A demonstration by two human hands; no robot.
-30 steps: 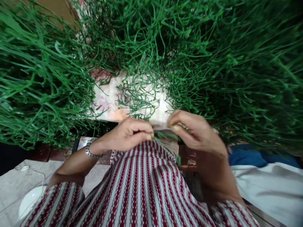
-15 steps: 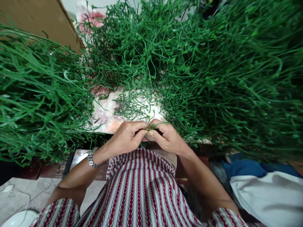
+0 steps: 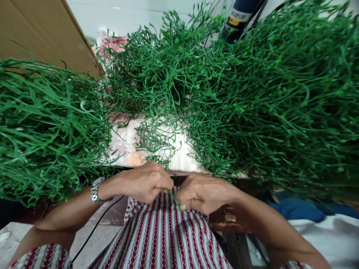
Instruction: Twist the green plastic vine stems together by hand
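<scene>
My left hand (image 3: 146,182) is closed at the table's front edge, its fingertips pinching one end of a thin green stem (image 3: 175,200). Just right of it, my right hand (image 3: 206,192) is curled with thumb and fingers on the stem's other end. Both hands are over the striped apron (image 3: 165,231), a small gap between them. Beyond the hands, loose green stems (image 3: 157,136) lie on a pale flowered cloth (image 3: 123,136). A large heap of branching green stems (image 3: 252,101) spreads behind and to the right.
A pile of longer green stems (image 3: 50,127) covers the left side. A cardboard box (image 3: 47,30) stands at the back left, and a dark blue vacuum cup (image 3: 238,20) at the back. White and blue fabric (image 3: 331,235) lies at the lower right.
Both hands have moved down in the view, from the cloth's edge to over the apron. They are a little further apart, with the stem stretched between them. The view has tilted up, showing the cup.
</scene>
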